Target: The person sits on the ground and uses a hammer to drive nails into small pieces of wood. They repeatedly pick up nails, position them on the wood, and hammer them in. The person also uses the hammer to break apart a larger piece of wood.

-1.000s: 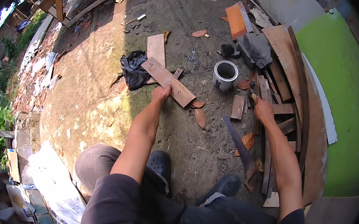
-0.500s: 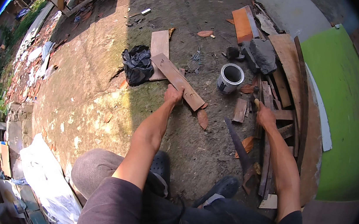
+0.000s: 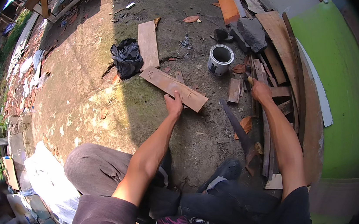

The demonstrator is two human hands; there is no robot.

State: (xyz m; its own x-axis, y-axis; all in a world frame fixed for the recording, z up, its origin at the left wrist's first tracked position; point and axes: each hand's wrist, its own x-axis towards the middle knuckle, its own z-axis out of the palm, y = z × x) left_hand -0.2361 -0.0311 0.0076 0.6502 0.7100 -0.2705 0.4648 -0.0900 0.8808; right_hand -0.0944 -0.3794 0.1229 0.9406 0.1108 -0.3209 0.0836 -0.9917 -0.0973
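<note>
My left hand (image 3: 174,103) grips the near edge of a short wooden board (image 3: 165,83), thumb on top and fingers underneath. Nails stick out near both ends of this board, and it lies at a slant. Beyond it rests a second flat board (image 3: 148,43), with a small wood piece (image 3: 179,77) showing just behind the held one. Closed around a pale wooden handle, my right hand (image 3: 261,91) is over the wood scraps at the right. The tool (image 3: 250,80) looks like a hammer; its dark head is hard to make out. Loose nails (image 3: 186,42) lie on the ground ahead.
An open metal can (image 3: 221,59) stands right of the boards, near dark stone blocks (image 3: 250,34). A saw blade (image 3: 237,128) lies before the scrap wood (image 3: 275,69). A black plastic bag (image 3: 126,58) sits left. A green panel (image 3: 335,95) borders the far right.
My left hand has turned the board flatter across, and its far end has slid off the second board. The right hand still holds the tool. My view has shifted slightly.
</note>
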